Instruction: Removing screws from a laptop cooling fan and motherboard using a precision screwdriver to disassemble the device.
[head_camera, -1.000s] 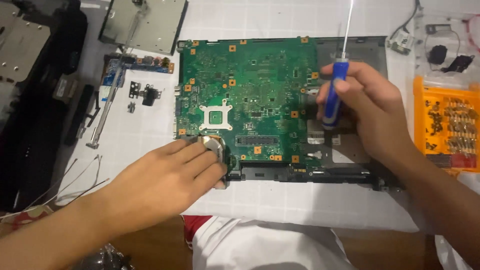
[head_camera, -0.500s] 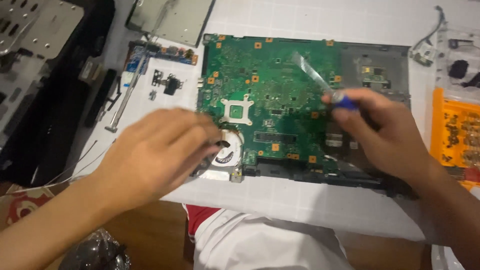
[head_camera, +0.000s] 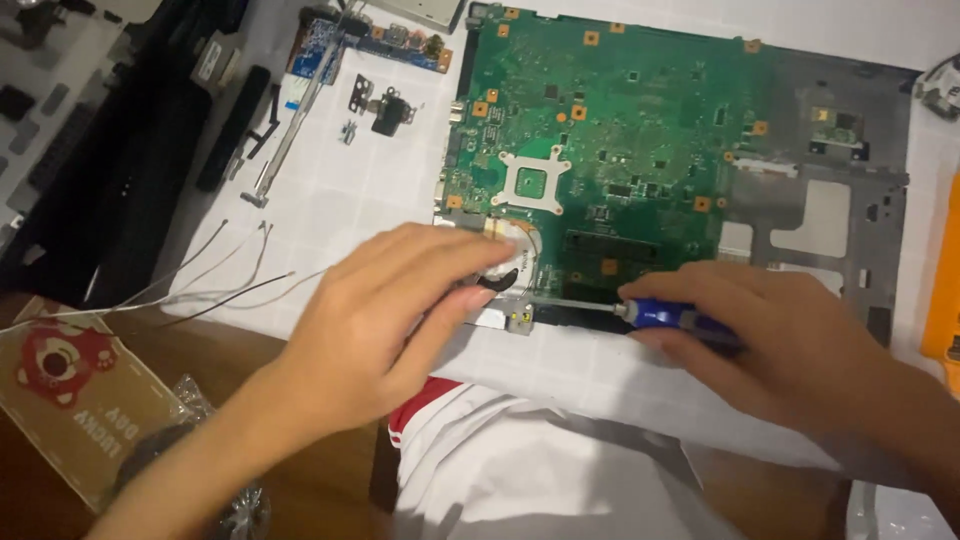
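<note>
White paper sheet (head_camera: 330, 190) with faint grid lines covers most of the table, its near edge sagging over the front. Bare brown wood tabletop (head_camera: 300, 490) shows at the near left corner, beyond the sheet's edge. Dark black panel (head_camera: 110, 170) lies along the left edge, partly over the sheet. Orange strip (head_camera: 945, 290) at the right edge, cut off by the frame. Light is even and dim-warm, soft shadows only. No walls, floor or windows in view.
</note>
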